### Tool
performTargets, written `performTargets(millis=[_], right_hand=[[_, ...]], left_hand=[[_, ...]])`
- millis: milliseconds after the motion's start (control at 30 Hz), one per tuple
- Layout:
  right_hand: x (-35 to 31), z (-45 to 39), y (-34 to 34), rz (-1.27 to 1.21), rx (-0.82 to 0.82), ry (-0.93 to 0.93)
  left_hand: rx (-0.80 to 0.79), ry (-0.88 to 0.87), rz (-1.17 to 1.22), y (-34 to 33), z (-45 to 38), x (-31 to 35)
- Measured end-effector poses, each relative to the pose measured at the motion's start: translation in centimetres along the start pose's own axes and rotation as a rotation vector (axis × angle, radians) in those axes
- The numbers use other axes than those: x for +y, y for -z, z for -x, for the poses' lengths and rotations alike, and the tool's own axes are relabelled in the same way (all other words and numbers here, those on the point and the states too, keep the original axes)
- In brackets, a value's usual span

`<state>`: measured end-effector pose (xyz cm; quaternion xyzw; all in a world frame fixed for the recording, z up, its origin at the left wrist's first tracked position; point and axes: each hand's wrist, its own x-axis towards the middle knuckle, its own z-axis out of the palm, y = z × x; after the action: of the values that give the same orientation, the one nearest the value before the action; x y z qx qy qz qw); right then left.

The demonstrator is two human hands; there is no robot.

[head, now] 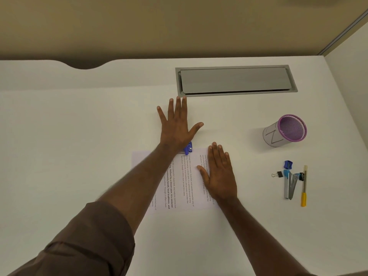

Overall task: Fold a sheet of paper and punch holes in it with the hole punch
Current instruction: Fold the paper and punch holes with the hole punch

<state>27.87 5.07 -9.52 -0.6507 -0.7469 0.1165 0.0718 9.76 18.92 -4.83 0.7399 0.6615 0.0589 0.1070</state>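
A printed sheet of paper (184, 182) lies flat on the white desk (79, 156), its text running sideways. A blue hole punch (188, 148) sits at the sheet's far edge, mostly hidden under my left wrist. My left hand (176, 124) reaches beyond the punch with fingers straight and spread, the heel of the palm over the punch. My right hand (220, 174) lies flat on the right part of the sheet, fingers straight and together.
A grey cable hatch (236, 80) is set into the desk just past my left fingertips. At right stand a purple mesh pen cup (286, 130), a blue sharpener (288, 164), binder clips (277, 174), a stapler (290, 186) and a yellow-handled tool (304, 188).
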Motion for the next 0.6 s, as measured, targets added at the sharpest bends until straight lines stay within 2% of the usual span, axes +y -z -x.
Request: performTargets(millis=[600], right_hand=[[0.0,-0.1,0.1,0.002,0.002,0.007]], left_hand=[[-0.018,-0.030,-0.061,1.2,0.1,0.1]])
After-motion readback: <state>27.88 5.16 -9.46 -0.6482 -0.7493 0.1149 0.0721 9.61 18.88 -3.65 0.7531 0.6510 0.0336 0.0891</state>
